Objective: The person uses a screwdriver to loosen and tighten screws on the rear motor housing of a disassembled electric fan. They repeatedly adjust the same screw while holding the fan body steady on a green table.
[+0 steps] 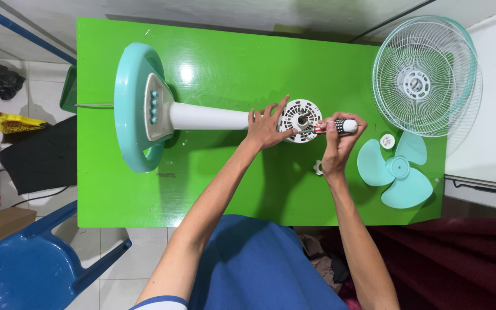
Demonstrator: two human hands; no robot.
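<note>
The left hand [266, 127] lies spread over the white round slotted motor housing [300, 120] of a table fan, fingers splayed and pressing on its left edge, not closed around anything. The right hand [336, 144] is curled tight around a screwdriver with a white, black and red handle [335, 127], held level and pointing left, its tip at the face of the housing near the centre shaft. That housing sits at the end of a white tapered plastic stem [208, 116], and the whole fan lies on its side on the bright green glossy table [219, 183], stem running left to a pale turquoise round base [128, 109] with a grey control panel carrying a row of small blue buttons [154, 107]

Just below the right hand, on the table, rests a small white lobed plastic nut [318, 167]. Right of the hand lies a pale turquoise three-bladed plastic fan blade [397, 172], and just above it a small white round cap [387, 140]. At the table's far right corner lie round white wire fan guards with turquoise rims [426, 74], overlapping, partly hanging past the edge

A blue plastic chair [30, 264] stands at lower left off the table, and blue cloth [259, 270] lies between the forearms
</note>
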